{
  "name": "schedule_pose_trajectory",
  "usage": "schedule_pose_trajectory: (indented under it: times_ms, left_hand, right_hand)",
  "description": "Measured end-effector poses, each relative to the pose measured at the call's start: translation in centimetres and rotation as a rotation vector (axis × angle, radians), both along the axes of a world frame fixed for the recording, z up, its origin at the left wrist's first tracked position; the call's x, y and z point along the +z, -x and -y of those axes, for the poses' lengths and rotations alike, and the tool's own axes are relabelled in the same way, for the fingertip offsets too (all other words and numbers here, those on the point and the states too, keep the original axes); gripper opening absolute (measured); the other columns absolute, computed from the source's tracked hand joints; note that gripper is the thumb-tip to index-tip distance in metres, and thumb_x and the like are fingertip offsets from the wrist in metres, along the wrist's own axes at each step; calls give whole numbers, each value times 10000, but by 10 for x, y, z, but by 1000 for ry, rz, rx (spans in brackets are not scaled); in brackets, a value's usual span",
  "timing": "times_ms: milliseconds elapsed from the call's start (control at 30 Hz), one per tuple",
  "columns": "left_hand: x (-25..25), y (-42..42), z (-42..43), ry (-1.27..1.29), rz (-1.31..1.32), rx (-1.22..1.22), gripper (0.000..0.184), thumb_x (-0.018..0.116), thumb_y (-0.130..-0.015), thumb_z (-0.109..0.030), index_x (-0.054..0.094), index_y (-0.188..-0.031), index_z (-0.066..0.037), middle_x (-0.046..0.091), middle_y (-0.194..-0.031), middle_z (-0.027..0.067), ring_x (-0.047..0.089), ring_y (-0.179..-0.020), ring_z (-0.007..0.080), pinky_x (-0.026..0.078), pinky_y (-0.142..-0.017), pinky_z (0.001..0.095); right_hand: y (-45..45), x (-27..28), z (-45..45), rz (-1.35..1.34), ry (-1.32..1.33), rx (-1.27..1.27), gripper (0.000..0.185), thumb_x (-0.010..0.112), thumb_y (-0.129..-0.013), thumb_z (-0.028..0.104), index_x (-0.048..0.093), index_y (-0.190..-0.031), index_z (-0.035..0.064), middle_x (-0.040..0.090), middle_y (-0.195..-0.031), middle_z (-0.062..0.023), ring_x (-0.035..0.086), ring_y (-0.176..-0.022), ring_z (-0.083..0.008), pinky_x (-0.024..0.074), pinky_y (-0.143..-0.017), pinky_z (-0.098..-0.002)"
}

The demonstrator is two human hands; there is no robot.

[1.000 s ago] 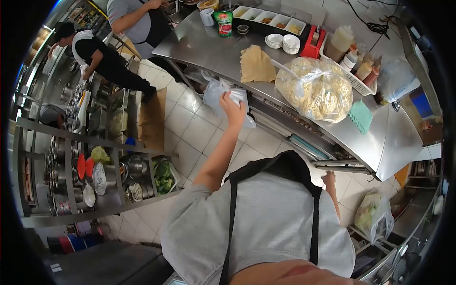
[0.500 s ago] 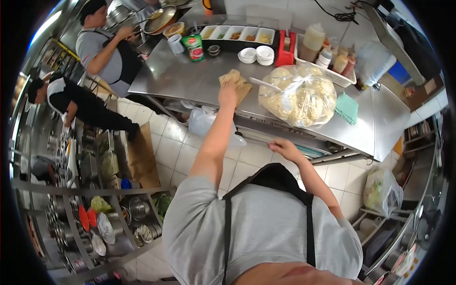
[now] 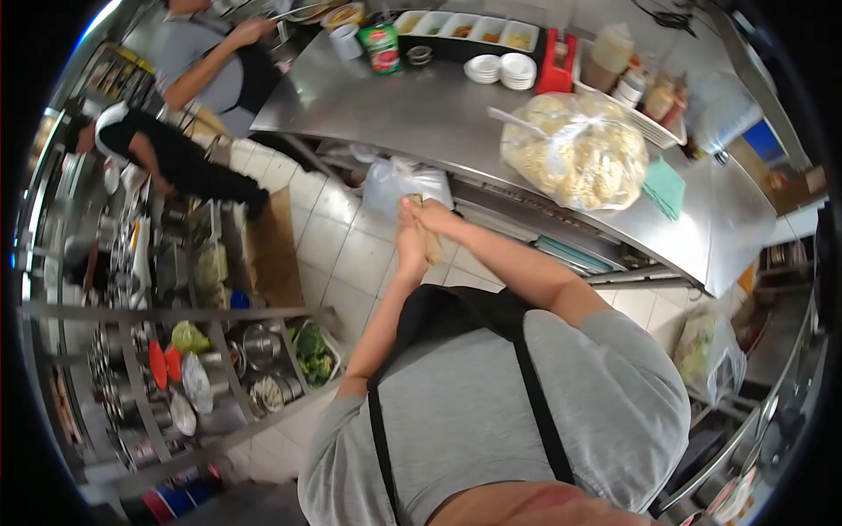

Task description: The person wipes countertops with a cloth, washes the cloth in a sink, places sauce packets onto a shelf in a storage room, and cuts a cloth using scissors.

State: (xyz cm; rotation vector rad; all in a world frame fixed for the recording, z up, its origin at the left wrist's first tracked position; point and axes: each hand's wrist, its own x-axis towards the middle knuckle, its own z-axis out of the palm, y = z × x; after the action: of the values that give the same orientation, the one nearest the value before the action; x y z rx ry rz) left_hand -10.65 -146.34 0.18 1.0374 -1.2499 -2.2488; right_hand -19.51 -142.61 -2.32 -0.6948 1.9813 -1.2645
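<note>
My left hand and my right hand are together in front of my apron, short of the counter's front edge. Between them is a tan cloth, bunched up and hanging below the fingers. Both hands are closed around it, and the fingers partly hide it. Beyond them, a white plastic bag hangs under the steel counter. On the counter to the right sits a large clear bag of noodles with a white handle lying against it.
A green cloth lies right of the noodles. Small white dishes, a red holder and a basket of sauce bottles stand behind. Two co-workers are at left. Shelves with vegetables are at lower left.
My left hand has lifted the tan cloth off the counter and drawn it back toward my body. My right hand has come left and taken hold of it too. The view has shifted.
</note>
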Motion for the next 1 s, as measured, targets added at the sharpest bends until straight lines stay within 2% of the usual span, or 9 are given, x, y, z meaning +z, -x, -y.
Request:
schedule_pose_trajectory:
  times_ms: [167,233,267,333,433,567,633,867,1000]
  left_hand:
    - [25,-24,30,228,-25,68,380,415,-923,-307,461,-1140,2,533,-1035,87,519,-937,166,426,-781,283]
    - [38,-23,41,362,-66,74,368,432,-918,-293,464,-1139,-1,529,-1046,86,511,-955,165,417,-797,283]
    - [38,-19,44,340,-58,10,365,442,-913,-293,468,-1126,2,529,-1037,83,499,-970,161,398,-824,280]
    - [43,-14,52,322,-56,-39,361,452,-908,-293,472,-1112,4,529,-1027,79,487,-985,157,380,-850,277]
    - [55,-14,64,363,-67,-51,429,444,-905,-297,381,-1242,-38,506,-1110,82,481,-1010,151,367,-875,290]
    - [64,-4,81,342,-57,154,499,423,-920,-294,278,-1328,-46,395,-1281,94,418,-1120,168,311,-948,304]
    - [72,5,86,172,-436,-77,466,411,-928,-274,308,-1302,-15,403,-1289,111,398,-1177,190,304,-983,330]
    - [64,49,113,-141,-639,53,448,365,-936,-299,381,-1231,38,489,-1193,163,521,-1068,243,416,-918,360]
    - [85,36,125,-34,-522,217,433,330,-940,-334,432,-1165,22,513,-1151,159,532,-1050,230,426,-903,354]
  right_hand:
    - [3,17,25,-107,-55,226,733,367,-808,643,570,-1016,-30,607,-944,-195,603,-805,-300,465,-729,-378]
    - [-9,32,28,236,376,-173,654,395,-854,569,469,-1196,16,554,-1073,-111,531,-991,-198,426,-816,-288]
    - [-14,39,28,230,377,-150,654,395,-854,569,469,-1196,16,554,-1073,-111,531,-991,-198,426,-816,-288]
    - [-19,54,27,706,579,-19,555,403,-905,448,365,-1279,40,496,-1153,-65,497,-1002,-151,411,-823,-258]
    - [-1,77,28,373,512,64,491,405,-914,410,400,-1247,48,553,-1037,-52,521,-957,-139,405,-846,-278]
    - [32,118,38,529,346,245,472,394,-915,423,496,-1146,24,568,-1000,-79,523,-912,-133,412,-825,-272]
    - [47,107,58,250,468,249,466,410,-914,407,515,-1109,-3,580,-987,-92,540,-892,-138,429,-796,-269]
    - [69,134,95,780,574,88,311,496,-894,267,517,-1047,-4,593,-932,-73,578,-848,-164,465,-734,-296]
    - [71,120,124,-347,496,-41,310,494,-893,262,495,-1083,18,572,-987,-85,551,-875,-159,447,-751,-297]
